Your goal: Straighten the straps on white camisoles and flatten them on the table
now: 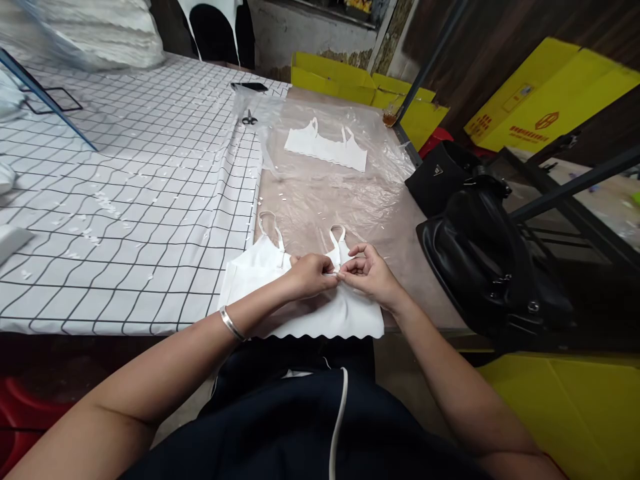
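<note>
A white strappy garment with a scalloped lower edge lies at the table's front edge, its two thin straps pointing away from me. My left hand is closed on the garment's upper edge, near the base of the right strap. Close beside it, my right hand pinches the same edge with thumb and index finger, fingertips almost touching the left ones. The small part between the fingertips is too small to make out. A second white garment lies flat farther back on clear plastic film.
Small black scissors and a dark phone lie at the back. Black bags stand on the right beside a metal frame. White scraps dot the checked cloth. Yellow boxes are behind the table.
</note>
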### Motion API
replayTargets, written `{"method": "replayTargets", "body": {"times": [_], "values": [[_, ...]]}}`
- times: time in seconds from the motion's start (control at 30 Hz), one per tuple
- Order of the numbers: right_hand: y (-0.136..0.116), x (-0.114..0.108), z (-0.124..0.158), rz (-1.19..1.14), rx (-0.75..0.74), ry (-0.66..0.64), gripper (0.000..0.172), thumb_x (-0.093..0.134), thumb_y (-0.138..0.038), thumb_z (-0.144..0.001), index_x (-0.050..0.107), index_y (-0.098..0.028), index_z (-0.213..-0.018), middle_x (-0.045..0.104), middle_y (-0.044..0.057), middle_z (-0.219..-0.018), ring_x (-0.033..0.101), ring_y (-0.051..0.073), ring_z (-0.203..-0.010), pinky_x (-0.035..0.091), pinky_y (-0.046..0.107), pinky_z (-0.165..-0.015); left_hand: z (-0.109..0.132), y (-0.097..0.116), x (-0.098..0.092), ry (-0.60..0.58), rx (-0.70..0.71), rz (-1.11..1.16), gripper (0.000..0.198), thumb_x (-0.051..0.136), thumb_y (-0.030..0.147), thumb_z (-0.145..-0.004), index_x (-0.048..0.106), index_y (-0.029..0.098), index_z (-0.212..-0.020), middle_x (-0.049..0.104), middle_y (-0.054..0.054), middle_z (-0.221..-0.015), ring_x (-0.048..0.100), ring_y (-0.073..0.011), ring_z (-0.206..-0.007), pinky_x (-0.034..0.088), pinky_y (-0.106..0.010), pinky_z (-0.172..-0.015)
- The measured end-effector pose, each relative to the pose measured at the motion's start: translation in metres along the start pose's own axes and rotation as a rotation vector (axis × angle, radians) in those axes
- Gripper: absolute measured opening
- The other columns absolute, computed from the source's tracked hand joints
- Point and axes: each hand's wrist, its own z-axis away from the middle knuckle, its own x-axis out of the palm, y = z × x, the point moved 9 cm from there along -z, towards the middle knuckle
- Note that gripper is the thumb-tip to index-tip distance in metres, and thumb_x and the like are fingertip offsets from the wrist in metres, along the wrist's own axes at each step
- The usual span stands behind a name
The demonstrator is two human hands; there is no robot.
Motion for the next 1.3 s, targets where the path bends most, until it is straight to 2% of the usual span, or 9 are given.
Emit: {"method": "replayTargets", "body": {"times": [0.2, 0.33, 0.47, 0.67, 0.8, 0.9, 0.97, 1.13, 1.3], "values": [[0.007, -0.006, -0.003, -0.152, 0.047, 0.086, 0.057, 0.086, -0.035, -0.056, 0.039, -0.024, -0.086, 0.066, -0.007, -0.066, 0.057, 0.009, -0.057, 0.045, 0.022, -0.056, 0.008, 0.008, -0.003, 0.090, 0.072, -0.231, 0.012, 0.061, 0.023, -0.079, 0.065, 0.015, -0.087, 0.067, -0.006, -0.089, 0.061, -0.0258, -0.092, 0.035, -0.046, -0.094], [0.019, 0.000, -0.007, -0.301, 0.275, -0.037, 0.044, 0.079, -0.036, -0.072, 0.045, -0.023, -0.096, 0.071, 0.000, -0.077, 0.057, 0.009, -0.055, 0.044, 0.020, -0.051, 0.057, 0.031, 0.002, 0.348, 0.422, -0.507, 0.033, 0.056, 0.027, -0.091, 0.059, 0.016, -0.122, 0.060, -0.016, -0.127, 0.053, -0.0299, -0.118, 0.023, -0.054, -0.108], [0.013, 0.006, -0.031, -0.376, 0.358, -0.121, 0.019, 0.067, -0.021, -0.083, 0.050, -0.020, -0.092, 0.072, 0.004, -0.088, 0.049, 0.006, -0.049, 0.037, 0.017, -0.043, 0.101, 0.031, 0.054, 0.132, 0.788, -0.607, 0.057, 0.043, 0.059, -0.094, 0.052, 0.021, -0.137, 0.052, -0.009, -0.145, 0.041, -0.0303, -0.135, 0.015, -0.050, -0.116], [-0.033, -0.036, -0.108, 0.035, 0.169, 0.220, 0.017, 0.047, -0.007, -0.091, 0.045, -0.022, -0.099, 0.067, -0.002, -0.080, 0.051, 0.007, -0.054, 0.040, 0.018, -0.052, 0.101, 0.024, 0.079, 0.000, 0.834, -0.675, 0.066, 0.039, 0.064, -0.094, 0.038, 0.027, -0.149, 0.041, -0.005, -0.155, 0.030, -0.0301, -0.145, 0.010, -0.052, -0.118], [-0.046, -0.061, -0.098, 0.442, 0.242, 0.210, 0.004, 0.055, -0.017, -0.090, 0.051, -0.019, -0.091, 0.057, -0.004, -0.060, 0.050, 0.011, -0.056, 0.039, 0.023, -0.057, 0.112, 0.007, 0.019, 0.275, 0.623, -0.553, 0.050, 0.039, 0.051, -0.098, 0.052, 0.022, -0.136, 0.062, -0.011, -0.133, 0.052, -0.0262, -0.126, 0.030, -0.046, -0.110], [-0.045, -0.084, -0.043, 0.589, 0.183, 0.307, 0.021, 0.070, -0.030, -0.080, 0.052, -0.020, -0.075, 0.052, -0.004, -0.058, 0.045, 0.012, -0.058, 0.030, 0.023, -0.055, 0.141, -0.051, -0.061, 0.613, 0.097, -0.541, 0.039, 0.039, 0.043, -0.097, 0.064, 0.015, -0.106, 0.069, -0.015, -0.101, 0.062, -0.0292, -0.096, 0.044, -0.045, -0.088], [-0.026, -0.084, 0.000, 0.747, 0.215, 0.287, 0.030, 0.077, -0.040, -0.069, 0.054, -0.021, -0.069, 0.054, -0.003, -0.061, 0.045, 0.013, -0.058, 0.028, 0.025, -0.053, 0.162, -0.090, -0.092, 0.642, -0.241, -0.578, 0.043, 0.044, 0.053, -0.090, 0.063, 0.016, -0.095, 0.067, -0.015, -0.092, 0.060, -0.0323, -0.087, 0.044, -0.048, -0.079], [0.023, -0.059, 0.054, 0.686, 0.133, 0.245, 0.031, 0.067, -0.044, -0.066, 0.047, -0.022, -0.056, 0.052, 0.001, -0.061, 0.046, 0.017, -0.060, 0.033, 0.028, -0.057, 0.162, -0.105, -0.089, 0.565, -0.311, -0.430, 0.029, 0.043, 0.048, -0.084, 0.050, 0.024, -0.069, 0.061, -0.007, -0.073, 0.057, -0.0297, -0.077, 0.042, -0.046, -0.075], [0.011, -0.065, 0.046, 0.020, 0.113, 0.281, 0.045, 0.073, -0.055, -0.060, 0.039, -0.024, -0.063, 0.043, -0.004, -0.055, 0.040, 0.013, -0.051, 0.032, 0.026, -0.049, 0.145, -0.113, -0.099, 0.619, -0.298, 0.370, 0.038, 0.059, 0.055, -0.075, 0.039, 0.024, -0.067, 0.042, 0.005, -0.053, 0.044, -0.0153, -0.049, 0.036, -0.027, -0.051]]}}
